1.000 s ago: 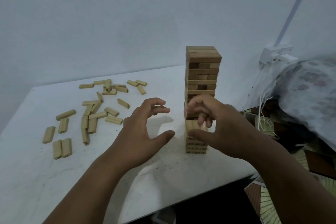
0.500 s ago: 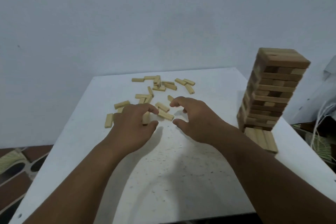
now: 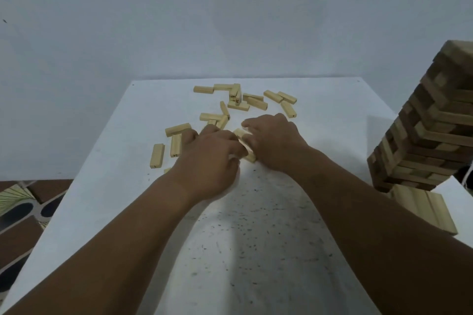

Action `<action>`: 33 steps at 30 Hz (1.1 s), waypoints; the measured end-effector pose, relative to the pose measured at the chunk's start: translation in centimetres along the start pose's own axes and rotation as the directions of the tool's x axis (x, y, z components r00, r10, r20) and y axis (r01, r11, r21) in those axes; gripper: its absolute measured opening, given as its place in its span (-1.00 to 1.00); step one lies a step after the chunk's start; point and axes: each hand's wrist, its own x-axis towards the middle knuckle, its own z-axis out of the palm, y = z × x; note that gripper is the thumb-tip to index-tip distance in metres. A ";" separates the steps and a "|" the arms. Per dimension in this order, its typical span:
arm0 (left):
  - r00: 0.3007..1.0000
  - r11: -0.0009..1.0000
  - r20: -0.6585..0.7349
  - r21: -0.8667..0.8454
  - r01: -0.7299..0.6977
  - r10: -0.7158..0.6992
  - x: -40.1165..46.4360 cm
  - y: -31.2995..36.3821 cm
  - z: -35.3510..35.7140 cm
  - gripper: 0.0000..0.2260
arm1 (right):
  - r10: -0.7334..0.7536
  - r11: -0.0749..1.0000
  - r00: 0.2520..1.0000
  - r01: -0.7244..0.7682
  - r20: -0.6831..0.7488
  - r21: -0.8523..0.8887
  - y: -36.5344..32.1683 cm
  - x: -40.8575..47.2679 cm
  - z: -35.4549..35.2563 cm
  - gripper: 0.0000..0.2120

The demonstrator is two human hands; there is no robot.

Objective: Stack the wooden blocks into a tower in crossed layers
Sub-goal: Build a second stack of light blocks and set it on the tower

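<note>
Both hands, left point(image 3: 207, 161) and right point(image 3: 273, 140), now close on blocks point(image 3: 245, 146) mid-worktop point(image 3: 256, 250); the tower point(image 3: 430, 130) now stands at the right edge.

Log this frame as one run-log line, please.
phase: gathering blocks | left hand: on loose blocks | right hand: gripping block | tower: standing, table right edge

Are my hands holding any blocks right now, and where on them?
Both hands, left and right, close on loose blocks between them; the exact hold is hidden.
</note>
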 end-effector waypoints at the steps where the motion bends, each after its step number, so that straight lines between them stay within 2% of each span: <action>1: 1.000 1.000 -0.016 -0.013 0.012 -0.013 0.0 -0.3 0.0 -0.70 | -0.002 1.000 1.000 0.002 -0.010 0.030 -0.2 0.0 0.1 -0.74; 4: 0.999 0.999 -0.033 -0.042 0.033 -0.034 -0.3 -0.9 0.1 -0.69 | 0.029 0.993 0.998 -0.022 -0.054 0.120 -0.5 0.1 0.3 -0.72; 6: 0.998 0.998 -0.038 -0.058 0.040 -0.042 -0.5 -0.8 0.0 -0.72 | 0.053 0.991 0.998 -0.048 -0.033 0.124 -0.4 -0.3 0.0 -0.74; 10: 0.998 0.996 -0.022 -0.060 0.064 -0.066 -1.3 0.3 -0.1 -0.82 | 0.122 0.984 0.993 -0.122 0.008 0.127 -0.1 -2.8 -0.8 -0.89; 14: 0.998 0.994 0.012 -0.085 0.066 -0.065 -2.9 2.0 -0.3 -0.86 | 0.100 0.989 0.995 -0.099 -0.002 0.112 -0.4 -6.9 -1.4 -0.72; 20: 0.996 0.982 0.002 -0.163 0.094 -0.095 -6.6 5.2 -0.4 -0.91 | 0.088 0.976 0.993 -0.070 -0.084 0.206 -1.1 -13.3 -2.8 -0.82; 23: 0.994 0.973 -0.012 -0.204 0.107 -0.111 -8.7 6.1 -0.1 -0.91 | 0.079 0.982 0.996 -0.072 -0.037 0.173 -1.5 -15.4 -2.6 -0.81; 27: 0.994 0.959 -0.007 -0.264 0.104 -0.110 -10.9 6.3 -0.3 -0.88 | 0.047 0.968 0.998 -0.056 0.042 0.246 -2.3 -17.5 -3.2 -0.79; 30: 0.994 0.964 0.002 -0.241 0.111 -0.113 -12.3 6.5 -0.8 -0.85 | -0.072 0.972 0.988 0.039 0.134 0.233 -2.3 -18.9 -4.0 -0.71; 33: 0.994 0.959 0.007 -0.266 0.103 -0.105 -13.2 6.7 -0.9 -0.83 | -0.045 0.957 0.987 -0.002 0.157 0.288 -1.7 -19.7 -3.7 -0.58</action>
